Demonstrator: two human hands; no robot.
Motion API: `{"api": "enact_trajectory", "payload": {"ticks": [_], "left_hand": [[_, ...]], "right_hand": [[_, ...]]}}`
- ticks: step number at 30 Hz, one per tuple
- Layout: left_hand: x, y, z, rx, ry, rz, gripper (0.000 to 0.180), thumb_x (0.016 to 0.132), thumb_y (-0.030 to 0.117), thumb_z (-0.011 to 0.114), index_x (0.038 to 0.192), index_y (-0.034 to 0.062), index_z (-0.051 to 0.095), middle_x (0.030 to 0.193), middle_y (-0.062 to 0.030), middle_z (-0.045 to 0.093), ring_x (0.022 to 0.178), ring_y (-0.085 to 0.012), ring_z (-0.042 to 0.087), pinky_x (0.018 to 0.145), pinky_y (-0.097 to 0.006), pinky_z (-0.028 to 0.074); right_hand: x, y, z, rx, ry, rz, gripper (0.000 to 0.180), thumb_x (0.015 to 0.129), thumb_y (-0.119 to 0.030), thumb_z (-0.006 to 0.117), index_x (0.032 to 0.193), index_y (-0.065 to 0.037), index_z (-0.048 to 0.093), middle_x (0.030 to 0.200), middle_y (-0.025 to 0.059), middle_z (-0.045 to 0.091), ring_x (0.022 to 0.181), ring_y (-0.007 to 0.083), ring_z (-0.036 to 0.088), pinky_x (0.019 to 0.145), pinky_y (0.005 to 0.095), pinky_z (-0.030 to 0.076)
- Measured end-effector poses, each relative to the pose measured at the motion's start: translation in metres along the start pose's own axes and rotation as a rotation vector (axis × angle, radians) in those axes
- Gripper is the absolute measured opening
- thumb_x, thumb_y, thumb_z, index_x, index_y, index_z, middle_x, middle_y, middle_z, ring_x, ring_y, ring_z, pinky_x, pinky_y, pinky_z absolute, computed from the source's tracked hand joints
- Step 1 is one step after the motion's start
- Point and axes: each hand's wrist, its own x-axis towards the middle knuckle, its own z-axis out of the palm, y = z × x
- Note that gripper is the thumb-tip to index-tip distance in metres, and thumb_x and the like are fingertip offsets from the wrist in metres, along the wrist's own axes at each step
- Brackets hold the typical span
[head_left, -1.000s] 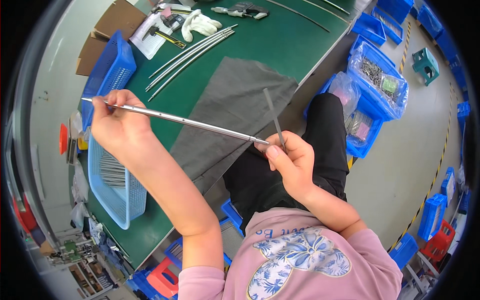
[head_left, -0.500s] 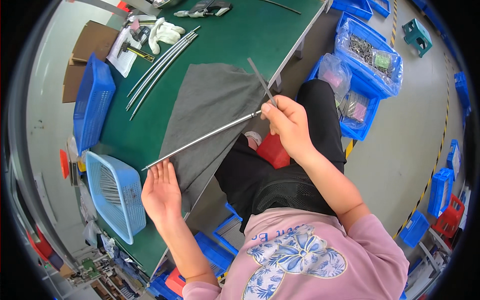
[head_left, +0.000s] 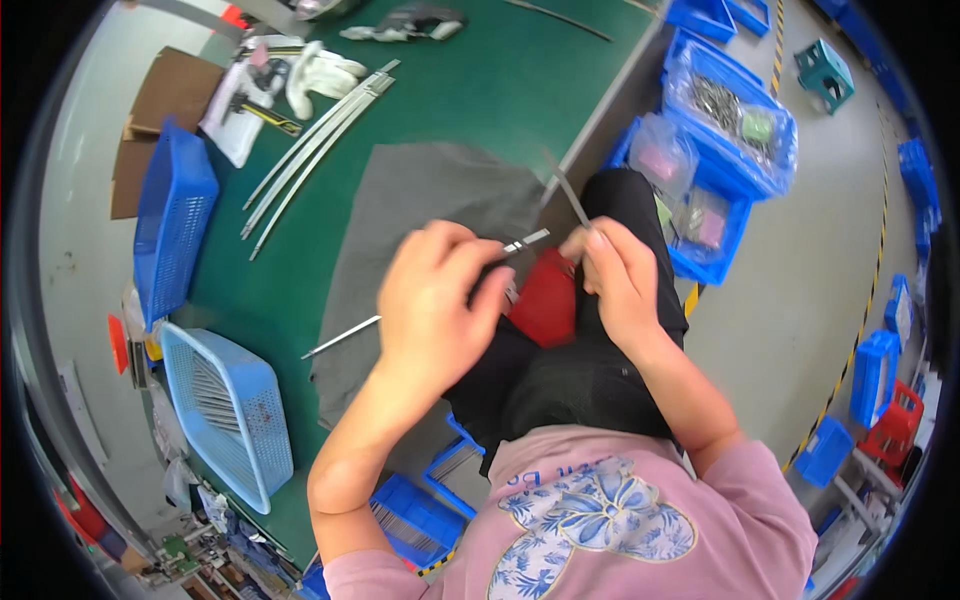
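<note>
A slim shiny metal rod (head_left: pixel 342 337) slants over the grey cloth (head_left: pixel 385 200) at the table edge. My left hand (head_left: pixel 435 300) is closed around it, hiding its middle, and the banded end sticks out to the right past the fingers. Just beyond that end, my right hand (head_left: pixel 620 285) pinches a thin flat grey metal strip (head_left: pixel 570 195), which points up and away. The right fingers are apart from the rod. Both hands are slightly blurred.
Several similar rods (head_left: pixel 318 160) lie on the green table (head_left: pixel 500 100) beside a white glove (head_left: pixel 322 78) and a caliper (head_left: pixel 268 112). A light blue basket (head_left: pixel 262 400) of rods and a blue basket (head_left: pixel 178 220) stand left. Blue bins (head_left: pixel 735 190) of parts sit right, on the floor side.
My left hand has moved right along the rod from its far left end and closed on it. My right hand has let go of the rod and moved right, keeping the strip.
</note>
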Motion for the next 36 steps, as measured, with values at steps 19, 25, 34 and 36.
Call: {"api": "enact_trajectory", "payload": {"ticks": [19,25,34,36], "left_hand": [[-0.003,0.001,0.029,0.0,0.139,0.165,0.016,0.067,0.004,0.07,0.078,0.0058,0.059,0.079,-0.0073,0.054,0.072,-0.0274,0.054,0.062,-0.039,0.044],[0.001,-0.004,0.022,-0.133,0.122,0.088,0.018,0.07,-0.001,0.07,0.083,0.0037,0.058,0.081,-0.0093,0.055,0.074,-0.0298,0.054,0.064,-0.039,0.045],[0.003,-0.004,0.026,-0.133,0.107,0.085,0.015,0.073,-0.003,0.07,0.082,0.0031,0.06,0.081,-0.0081,0.057,0.073,-0.0281,0.055,0.063,-0.037,0.044],[0.004,-0.004,0.026,-0.11,0.145,0.076,0.014,0.073,-0.003,0.07,0.081,0.0034,0.061,0.081,-0.0077,0.057,0.072,-0.0273,0.054,0.062,-0.037,0.044]], "right_hand": [[0.128,-0.063,0.043,-1.159,-0.405,-0.404,0.024,0.072,-0.027,0.076,0.085,-0.008,0.069,0.064,0.0116,0.057,0.062,0.0292,0.058,0.057,0.0397,0.044],[0.096,-0.068,0.019,-0.872,-0.247,-0.365,0.023,0.094,-0.023,0.056,0.09,-0.002,0.063,0.077,0.014,0.065,0.074,0.0309,0.063,0.066,0.0366,0.047],[-0.024,-0.027,-0.006,-0.553,-0.025,-0.178,0.013,0.095,-0.006,0.052,0.097,0.001,0.063,0.071,0.0116,0.063,0.063,0.0179,0.063,0.059,0.0285,0.047],[-0.029,-0.022,-0.003,-0.531,-0.015,-0.013,0.014,0.096,-0.007,0.053,0.1,0.0,0.064,0.067,0.0101,0.062,0.059,0.0161,0.062,0.056,0.0273,0.046]]}}
